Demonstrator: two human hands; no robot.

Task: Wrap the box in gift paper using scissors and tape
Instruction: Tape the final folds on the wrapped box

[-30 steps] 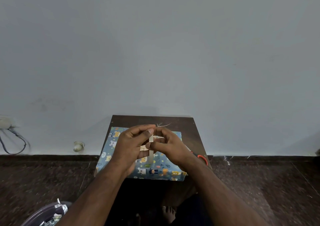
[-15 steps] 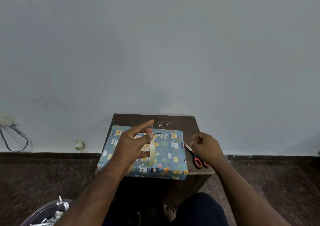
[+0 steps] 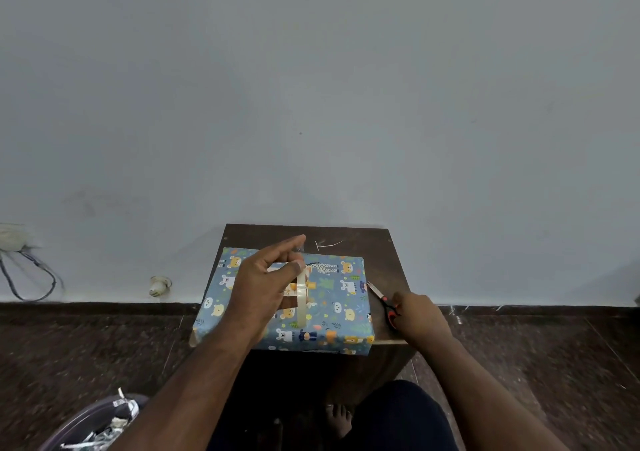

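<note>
Blue animal-print wrapped box (image 3: pixel 341 298) sits on dark wooden stool (image 3: pixel 381 242). Left hand (image 3: pixel 263 288) pinches pale tape roll (image 3: pixel 302 298) above it; right hand (image 3: pixel 420 315) closes on red-handled scissors (image 3: pixel 382 300) just right. Best: keep strip taut, snip close to roll.

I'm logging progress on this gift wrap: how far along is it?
Done: the blue animal-print paper covers the visible sides of the box on the dark wooden stool. In hand: the left hand holds a clear tape roll; the right hand closes on red-handled scissors. Left: cutting and sticking tape.
</note>
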